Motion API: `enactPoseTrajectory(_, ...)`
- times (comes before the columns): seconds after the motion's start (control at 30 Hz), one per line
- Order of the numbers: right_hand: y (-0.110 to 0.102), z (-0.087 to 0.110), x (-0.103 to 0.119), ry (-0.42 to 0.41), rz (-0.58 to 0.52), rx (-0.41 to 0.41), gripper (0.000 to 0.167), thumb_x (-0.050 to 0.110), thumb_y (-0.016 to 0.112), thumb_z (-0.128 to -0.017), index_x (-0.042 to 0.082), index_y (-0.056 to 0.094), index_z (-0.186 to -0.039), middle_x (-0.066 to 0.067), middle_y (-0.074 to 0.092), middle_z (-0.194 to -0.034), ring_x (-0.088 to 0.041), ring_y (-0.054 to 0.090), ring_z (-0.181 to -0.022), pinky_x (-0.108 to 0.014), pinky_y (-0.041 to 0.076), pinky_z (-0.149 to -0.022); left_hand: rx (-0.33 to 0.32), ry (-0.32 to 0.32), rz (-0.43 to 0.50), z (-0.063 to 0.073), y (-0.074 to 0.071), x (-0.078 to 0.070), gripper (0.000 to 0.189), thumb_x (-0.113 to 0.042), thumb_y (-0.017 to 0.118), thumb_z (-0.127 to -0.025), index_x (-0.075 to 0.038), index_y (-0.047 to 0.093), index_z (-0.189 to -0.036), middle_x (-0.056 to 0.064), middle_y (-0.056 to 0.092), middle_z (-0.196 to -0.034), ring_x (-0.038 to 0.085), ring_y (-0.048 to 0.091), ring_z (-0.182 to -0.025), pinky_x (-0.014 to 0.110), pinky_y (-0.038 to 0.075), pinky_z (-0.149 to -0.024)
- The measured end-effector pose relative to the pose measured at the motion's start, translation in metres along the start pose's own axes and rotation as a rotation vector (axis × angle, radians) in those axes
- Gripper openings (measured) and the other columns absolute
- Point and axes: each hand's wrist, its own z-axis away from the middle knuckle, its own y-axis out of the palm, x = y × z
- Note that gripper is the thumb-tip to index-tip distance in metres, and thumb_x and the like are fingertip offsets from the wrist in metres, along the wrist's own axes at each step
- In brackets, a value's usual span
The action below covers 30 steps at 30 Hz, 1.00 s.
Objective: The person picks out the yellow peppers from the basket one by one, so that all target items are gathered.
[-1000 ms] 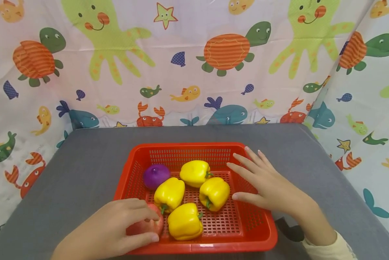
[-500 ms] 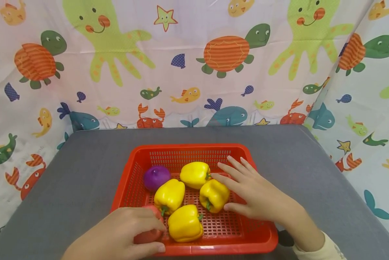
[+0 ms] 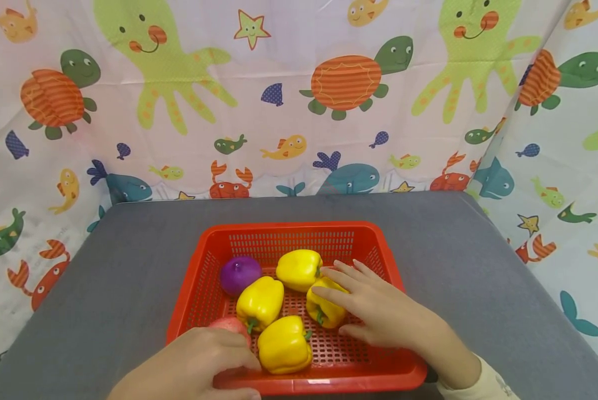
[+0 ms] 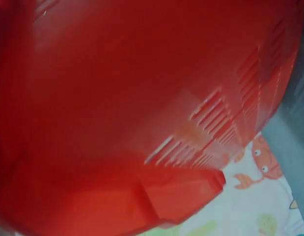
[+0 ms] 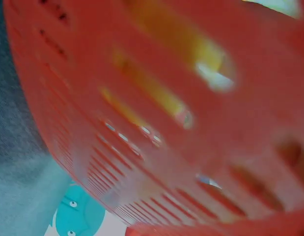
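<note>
In the head view, a red basket holds several yellow bell peppers, a purple onion and a pinkish-red round fruit. My left hand is at the front left corner, over the near side of the fruit, with its fingers pointing right and thumb apart; it hides part of the fruit. My right hand reaches over the right wall, fingers extended above the right-hand yellow pepper and partly covering it. Contact there cannot be made out. Neither wrist view clearly shows its hand.
The basket stands on a grey cloth-covered table. A curtain printed with sea animals hangs behind and along both sides. The wrist views are mostly filled by the basket's slotted outer wall.
My right hand has moved left and nearer, from the basket's right rim to over the right-hand pepper. My left hand has shifted right and nearer. The vegetables stay about where they were.
</note>
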Motion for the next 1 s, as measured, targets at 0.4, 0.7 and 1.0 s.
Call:
enactPoseTrajectory(0.4,0.010,-0.006,0.001,-0.069,0.054,-0.005,0.049,0.020,0.083,-0.083,0.024,0.067,-0.129,-0.011,0.042,-0.153,-0.038,0.033,-0.142,-0.058,0.027,-0.112,-0.041,0.099,-0.048,-0.004,0.009,0.001,0.028,-0.051,0.057,-0.099,-0.030,0.070,-0.113,-0.026,0.061,-0.102,-0.007,0.057,-0.091,0.025,0.053,-0.082)
enactPoseTrajectory(0.7,0.013,-0.006,0.002,-0.051,0.144,-0.075,0.038,0.019,0.087,-0.078,0.025,0.074,-0.113,-0.009,0.054,-0.137,-0.027,0.049,-0.117,-0.042,0.049,-0.089,-0.083,0.166,-0.124,-0.006,0.016,0.001,0.035,-0.057,0.058,-0.096,-0.028,0.071,-0.112,-0.025,0.060,-0.103,-0.007,0.056,-0.093,0.022,0.051,-0.082)
enactPoseTrajectory(1.0,0.013,-0.004,0.002,0.002,0.164,-0.056,0.044,0.020,0.088,-0.076,0.027,0.071,-0.116,-0.005,0.055,-0.132,-0.024,0.047,-0.107,-0.035,0.049,-0.076,-0.176,0.268,-0.194,-0.014,0.026,0.006,0.031,-0.056,0.060,-0.095,-0.029,0.069,-0.107,-0.024,0.059,-0.099,-0.010,0.052,-0.086,0.011,0.044,-0.079)
